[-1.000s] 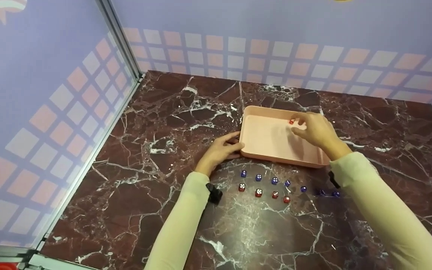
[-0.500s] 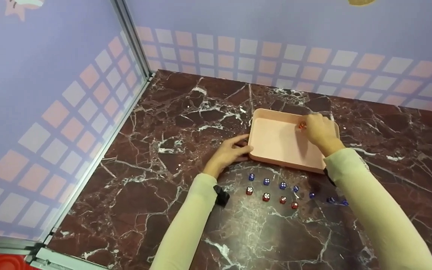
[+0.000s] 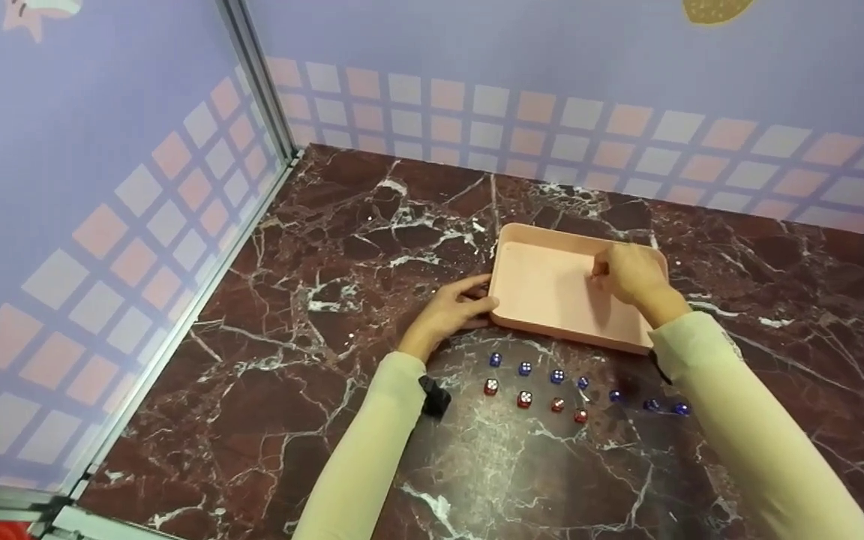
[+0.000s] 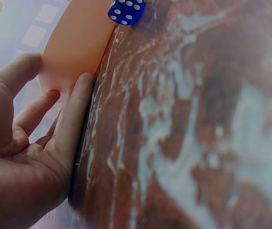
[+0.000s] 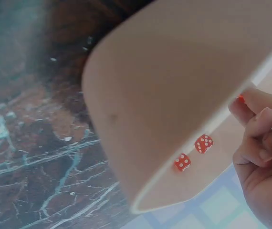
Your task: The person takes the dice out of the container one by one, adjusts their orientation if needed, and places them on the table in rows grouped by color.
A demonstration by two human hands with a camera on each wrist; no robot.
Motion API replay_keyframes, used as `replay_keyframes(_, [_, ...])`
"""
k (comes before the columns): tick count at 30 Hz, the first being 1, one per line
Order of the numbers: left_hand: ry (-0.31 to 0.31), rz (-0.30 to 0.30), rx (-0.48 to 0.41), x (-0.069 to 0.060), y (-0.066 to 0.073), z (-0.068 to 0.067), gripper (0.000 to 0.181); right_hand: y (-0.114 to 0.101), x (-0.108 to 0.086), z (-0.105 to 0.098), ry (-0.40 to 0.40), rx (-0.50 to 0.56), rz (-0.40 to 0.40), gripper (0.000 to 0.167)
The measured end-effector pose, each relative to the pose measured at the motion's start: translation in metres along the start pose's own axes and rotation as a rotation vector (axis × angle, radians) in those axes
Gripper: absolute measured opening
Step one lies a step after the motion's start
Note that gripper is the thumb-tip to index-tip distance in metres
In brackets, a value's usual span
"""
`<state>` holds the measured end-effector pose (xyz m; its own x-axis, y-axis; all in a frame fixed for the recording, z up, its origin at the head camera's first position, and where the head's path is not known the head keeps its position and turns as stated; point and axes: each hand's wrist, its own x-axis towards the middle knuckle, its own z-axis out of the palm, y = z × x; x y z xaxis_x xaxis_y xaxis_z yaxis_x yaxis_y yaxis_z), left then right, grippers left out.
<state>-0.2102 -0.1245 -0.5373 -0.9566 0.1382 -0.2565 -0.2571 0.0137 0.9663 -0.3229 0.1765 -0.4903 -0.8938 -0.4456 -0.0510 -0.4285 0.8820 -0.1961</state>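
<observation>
A shallow pink tray sits on the marbled table. My left hand rests against its left end, with the thumb at the rim and fairly straight fingers touching the outer wall in the left wrist view. Over the tray's right part, my right hand pinches a small red die between thumb and fingertip, mostly covered by them. Inside the tray, two red dice, one beside another, show in the right wrist view; in the head view my right hand hides them.
In front of the tray lies a row of several blue dice, with a row of several red dice nearer me. Patterned walls stand behind and at the left, and a metal rail runs along the left edge.
Over the tray, my right hand's fingers have drawn together and the die between them is now mostly covered. The left hand stays at the tray's end. The head view has shifted slightly.
</observation>
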Motion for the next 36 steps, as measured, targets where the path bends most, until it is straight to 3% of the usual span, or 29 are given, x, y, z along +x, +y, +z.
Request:
replay_keyframes(7, [-0.002,0.005,0.011,-0.001,-0.001,0.000,0.059,-0.001,-0.016,0.004,0.011,0.089,-0.019,0.015])
replay_keyframes(14, [0.001,0.001,0.044,0.000,0.000,0.001,0.059,-0.003,-0.030,0.010,0.047,0.065,-0.025,0.014])
replay_keyframes(17, [-0.002,-0.007,0.049,0.000,-0.001,0.001,0.059,-0.005,-0.040,0.014,0.093,0.069,-0.026,0.008])
replay_keyframes(22, [0.003,-0.029,0.026,0.000,0.000,-0.001,0.060,-0.014,-0.066,0.007,0.254,0.172,-0.021,0.006])
replay_keyframes(26, [0.012,-0.028,0.009,0.000,-0.001,-0.001,0.060,-0.024,-0.095,-0.005,0.320,0.258,-0.092,0.006])
replay_keyframes(30, [-0.001,-0.024,0.006,0.001,-0.002,0.000,0.060,-0.032,-0.129,-0.008,0.290,0.283,-0.177,0.013])
replay_keyframes(36, [-0.008,-0.013,-0.028,0.002,-0.001,0.003,0.060,-0.041,-0.179,0.010,0.132,0.285,-0.248,0.019])
